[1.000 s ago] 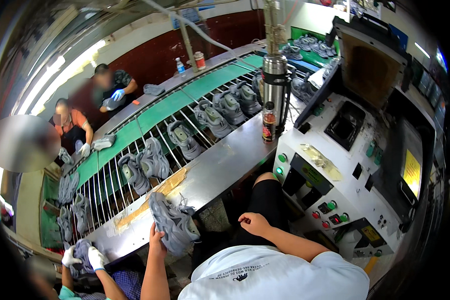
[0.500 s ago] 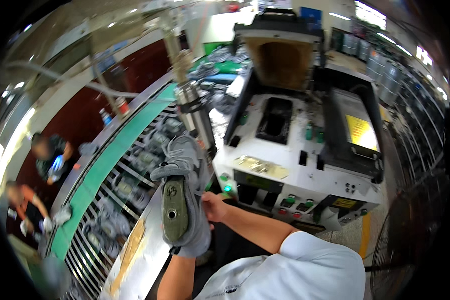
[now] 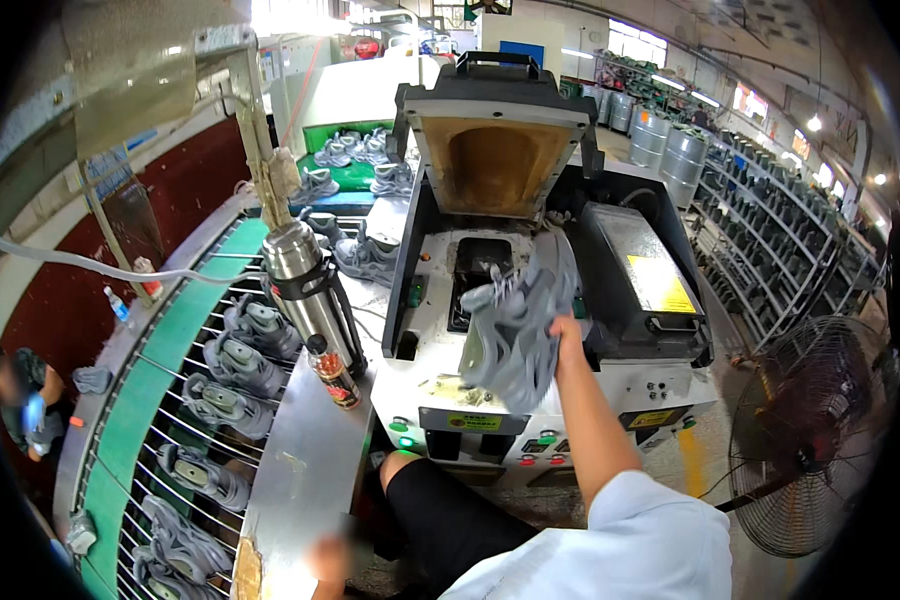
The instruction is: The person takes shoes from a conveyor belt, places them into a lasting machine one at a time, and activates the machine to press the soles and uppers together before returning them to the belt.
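Note:
My right hand (image 3: 568, 338) grips a grey sneaker (image 3: 515, 350) by its side and holds it tilted above the white machine (image 3: 435, 300). Behind the sneaker, the machine's dark recess (image 3: 478, 262) shows in part under a raised lid with a hollow brown inside (image 3: 500, 160). Low in the picture, beside the metal bench (image 3: 305, 470), is my left hand (image 3: 327, 560). Its fingers are smeared, and I see no sneaker in it.
A steel flask (image 3: 305, 280) and a small bottle (image 3: 332, 375) stand on the bench's far end. Several grey sneakers (image 3: 232, 400) lie on the roller rack beside a green belt (image 3: 160, 395). A fan (image 3: 805, 450) stands at right. A person (image 3: 32, 400) is at far left.
The sneaker has gone from in front of me, between both hands, to the right over the machine, now in my right hand alone. My left hand has dropped lower. The view has turned.

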Available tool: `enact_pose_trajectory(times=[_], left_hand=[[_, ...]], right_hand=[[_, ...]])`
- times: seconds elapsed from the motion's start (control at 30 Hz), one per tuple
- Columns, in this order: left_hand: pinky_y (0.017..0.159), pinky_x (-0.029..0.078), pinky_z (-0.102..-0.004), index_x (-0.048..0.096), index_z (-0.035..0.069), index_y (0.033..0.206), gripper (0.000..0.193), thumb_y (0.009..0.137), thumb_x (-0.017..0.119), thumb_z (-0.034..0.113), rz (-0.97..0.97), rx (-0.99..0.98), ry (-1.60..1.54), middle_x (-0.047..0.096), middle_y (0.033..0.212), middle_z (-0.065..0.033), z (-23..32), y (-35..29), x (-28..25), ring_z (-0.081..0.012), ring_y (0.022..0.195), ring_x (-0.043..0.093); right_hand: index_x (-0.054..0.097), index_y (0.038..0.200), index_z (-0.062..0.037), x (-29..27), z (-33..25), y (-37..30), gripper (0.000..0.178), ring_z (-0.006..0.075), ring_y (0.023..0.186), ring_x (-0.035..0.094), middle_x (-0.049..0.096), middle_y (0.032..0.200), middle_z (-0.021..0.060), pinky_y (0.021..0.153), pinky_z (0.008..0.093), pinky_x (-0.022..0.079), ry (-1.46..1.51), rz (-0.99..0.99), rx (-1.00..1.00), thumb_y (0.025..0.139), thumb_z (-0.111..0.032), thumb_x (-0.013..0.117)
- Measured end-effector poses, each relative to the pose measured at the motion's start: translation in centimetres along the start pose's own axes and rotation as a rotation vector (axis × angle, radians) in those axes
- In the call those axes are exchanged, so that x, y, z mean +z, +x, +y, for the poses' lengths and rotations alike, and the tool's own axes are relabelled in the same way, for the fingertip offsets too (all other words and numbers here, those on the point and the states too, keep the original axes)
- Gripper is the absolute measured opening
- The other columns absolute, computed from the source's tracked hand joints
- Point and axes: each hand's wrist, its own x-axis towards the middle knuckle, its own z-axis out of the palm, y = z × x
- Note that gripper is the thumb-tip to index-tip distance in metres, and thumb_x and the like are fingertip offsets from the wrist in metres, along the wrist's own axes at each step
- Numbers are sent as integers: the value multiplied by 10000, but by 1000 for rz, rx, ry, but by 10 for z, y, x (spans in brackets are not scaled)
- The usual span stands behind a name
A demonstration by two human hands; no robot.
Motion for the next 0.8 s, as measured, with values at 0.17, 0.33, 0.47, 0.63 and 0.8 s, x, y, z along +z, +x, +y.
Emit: enact_pose_trajectory(times=[0.17, 0.33, 0.47, 0.63, 0.8], left_hand=[[451, 333, -399, 546, 122, 658, 117, 701, 636, 182, 92, -196, -286, 477, 600, -41, 13, 85, -76, -241, 496, 460], [617, 466, -402, 642, 58, 855, 118, 805, 637, 165, -272, -416, -592, 632, 826, -113, 0, 138, -149, -250, 660, 594], [699, 520, -439, 686, 58, 964, 178, 838, 660, 180, -487, -481, -753, 696, 928, -148, 0, 137, -151, -293, 741, 654], [410, 266, -367, 464, 155, 581, 176, 686, 603, 125, 185, -271, -310, 412, 554, -19, 16, 109, -108, -206, 433, 391], [469, 350, -386, 517, 134, 619, 172, 754, 617, 174, 51, -370, -356, 462, 570, -29, 18, 88, -88, -226, 480, 448]], right_hand=[[485, 1325, -61, 32, -40, 133, 789, 276, 1005, 558, 581, 1129, 129, 841, 390, 474, -478, 130, -137, 544, -96, 599], [526, 1290, -47, 112, -32, 211, 811, 343, 1160, 519, 547, 1269, 189, 927, 394, 449, -1199, 259, -51, 524, -248, 703], [512, 1315, -69, 119, -6, 241, 888, 356, 1249, 463, 529, 1309, 203, 999, 392, 415, -1744, 307, 111, 507, -351, 750], [430, 1401, -174, 153, 37, 192, 884, 347, 1324, 369, 354, 1447, 194, 1043, 478, 362, -1766, 421, 99, 647, -544, 707], [458, 1375, -116, 127, 23, 130, 751, 403, 1266, 426, 418, 1388, 253, 1038, 453, 373, -1856, 244, -92, 822, -625, 492]])
